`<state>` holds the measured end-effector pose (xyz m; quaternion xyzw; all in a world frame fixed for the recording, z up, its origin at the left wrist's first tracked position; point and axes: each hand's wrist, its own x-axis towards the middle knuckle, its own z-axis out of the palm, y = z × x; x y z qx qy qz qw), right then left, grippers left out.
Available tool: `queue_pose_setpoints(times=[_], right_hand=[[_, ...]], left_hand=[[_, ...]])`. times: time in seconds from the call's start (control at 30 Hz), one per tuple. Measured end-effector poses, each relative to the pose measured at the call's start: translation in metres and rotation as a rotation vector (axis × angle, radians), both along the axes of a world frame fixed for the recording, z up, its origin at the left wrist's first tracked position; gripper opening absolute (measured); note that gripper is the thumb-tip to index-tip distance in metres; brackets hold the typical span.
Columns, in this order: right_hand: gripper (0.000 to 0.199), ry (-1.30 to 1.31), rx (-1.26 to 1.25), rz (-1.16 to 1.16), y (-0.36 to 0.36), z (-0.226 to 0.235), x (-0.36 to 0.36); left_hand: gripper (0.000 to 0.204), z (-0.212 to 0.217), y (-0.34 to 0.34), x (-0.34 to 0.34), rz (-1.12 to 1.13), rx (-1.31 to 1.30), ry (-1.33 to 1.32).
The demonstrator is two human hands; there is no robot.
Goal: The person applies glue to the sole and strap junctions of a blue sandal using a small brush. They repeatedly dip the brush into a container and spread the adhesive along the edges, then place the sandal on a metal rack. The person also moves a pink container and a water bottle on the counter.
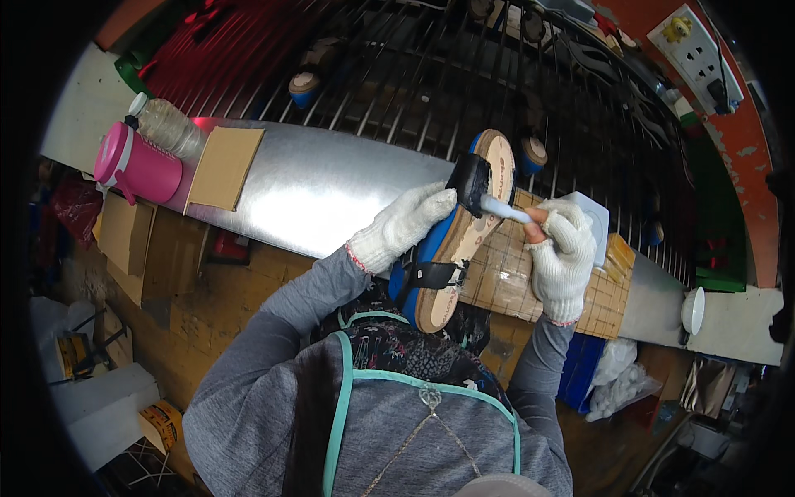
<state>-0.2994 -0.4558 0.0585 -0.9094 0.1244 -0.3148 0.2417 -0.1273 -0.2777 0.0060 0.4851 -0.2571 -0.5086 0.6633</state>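
Note:
A half-made sandal (455,248) on a blue shoe last lies tilted over the bench's near edge, showing a tan face with black straps across it. My left hand (404,225), in a white knit glove, grips it by the wide black strap (469,184). In my right hand (565,255), also gloved but with bare thumb and fingertip showing, is a small pale-handled brush (507,210). The brush's head meets the sandal beside that wide strap; its bristles cannot be made out. Beneath the right hand lies a tan board with a grid (505,282).
Behind the metal bench (331,178) runs a rack of metal bars (373,99) carrying several blue-lasted shoes. A pink jug (145,166), a clear bottle (170,126) and a cardboard piece (224,168) stand left. A white square container (592,217) and a white bowl (693,311) are right.

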Motion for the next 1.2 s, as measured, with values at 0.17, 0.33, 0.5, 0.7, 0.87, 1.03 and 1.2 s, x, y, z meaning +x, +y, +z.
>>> queue_pose_setpoints(times=[0.17,0.33,0.5,0.7,0.87,1.03,1.2], right_hand=[[0.015,-0.148,0.308,0.001,-0.001,-0.017,-0.001],[0.015,-0.021,0.39,-0.072,0.021,-0.035,-0.011],[0.021,0.027,0.475,-0.087,0.045,-0.037,-0.016],[0.016,-0.039,0.086,-0.217,0.045,-0.029,0.004],[0.014,-0.085,-0.163,-0.263,0.042,-0.019,0.012],[0.015,-0.114,-0.213,-0.272,0.038,-0.023,0.015],[0.017,-0.09,-0.087,-0.188,0.039,-0.031,0.007]], left_hand=[[0.074,0.002,0.002,0.0,-0.051,-0.016,0.113],[0.073,0.0,0.002,-0.003,0.03,0.019,0.166],[0.07,-0.004,0.006,0.001,0.053,0.065,0.18],[0.07,-0.011,0.002,-0.001,0.122,-0.048,0.027],[0.072,-0.011,0.007,0.003,0.096,-0.024,0.023],[0.075,-0.009,0.006,0.006,0.098,0.014,0.005],[0.076,-0.011,0.003,0.012,0.094,0.038,-0.007]])
